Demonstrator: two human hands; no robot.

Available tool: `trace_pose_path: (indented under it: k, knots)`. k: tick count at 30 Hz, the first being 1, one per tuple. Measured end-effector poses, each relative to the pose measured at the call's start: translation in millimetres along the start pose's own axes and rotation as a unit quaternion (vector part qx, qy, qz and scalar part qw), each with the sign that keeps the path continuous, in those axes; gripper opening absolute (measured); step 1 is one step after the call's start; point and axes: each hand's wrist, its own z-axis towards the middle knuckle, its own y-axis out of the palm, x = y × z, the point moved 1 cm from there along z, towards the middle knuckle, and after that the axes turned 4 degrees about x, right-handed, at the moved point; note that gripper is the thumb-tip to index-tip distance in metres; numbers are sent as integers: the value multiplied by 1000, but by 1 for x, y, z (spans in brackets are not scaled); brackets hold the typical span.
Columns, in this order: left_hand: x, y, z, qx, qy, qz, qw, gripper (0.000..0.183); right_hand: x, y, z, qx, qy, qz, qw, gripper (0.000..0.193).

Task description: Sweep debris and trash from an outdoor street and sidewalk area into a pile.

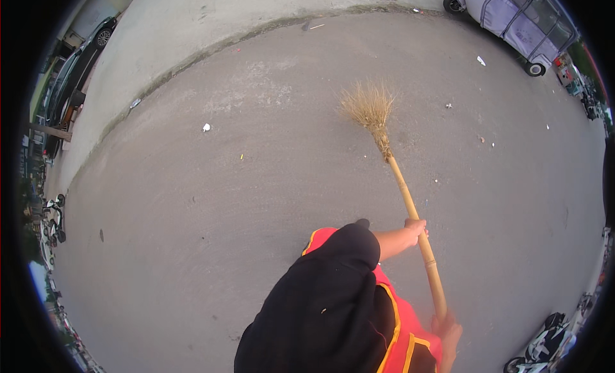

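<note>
1. Broom (pixel 403 188), one: light bamboo handle, straw bristle head (pixel 370 107); held in both hands, slanting away from them, head beyond and left of the left hand.
2. Left hand (pixel 416 229): closed around the handle, partway along its length.
3. Right hand (pixel 447 329): blurred, wrapped about the handle's near end, nearer the body than the left hand.
4. Sleeve (pixel 314 302), black, left of both hands; vest (pixel 398 315), red, yellow trim, between sleeve and right hand.
5. Pavement (pixel 192 245), grey, beneath and around the hands.
6. White scrap (pixel 205 127) and yellow scrap (pixel 241 157): well left of the hands, farther out.
7. Covered vehicle (pixel 506 17), pale purple: far beyond the hands, to their right.
8. Scooter (pixel 544 344), dark and white: right of the right hand, well apart.
</note>
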Motion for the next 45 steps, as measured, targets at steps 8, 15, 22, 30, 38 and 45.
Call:
trace_pose_path:
  k: [8,15,22,30,38,45]
  knots:
    - [99,-252,-40,268,-9,-217,938,12,-148,49,29,1,-287,27,958,29]
    - [205,-445,-75,205,61,-431,876,5,-351,65,53,-18,-468,1,883,23]
    - [337,-584,-62,233,139,-444,854,6,-553,80,88,-33,-550,3,834,21]
    - [379,-468,3,256,19,-316,913,15,-544,17,117,-76,-326,-38,941,33]
    - [259,-247,-27,-39,-108,56,992,17,-426,-13,-6,22,48,5,999,36]
    - [229,-192,-23,-144,-87,193,967,19,-395,4,-20,23,208,114,971,31]
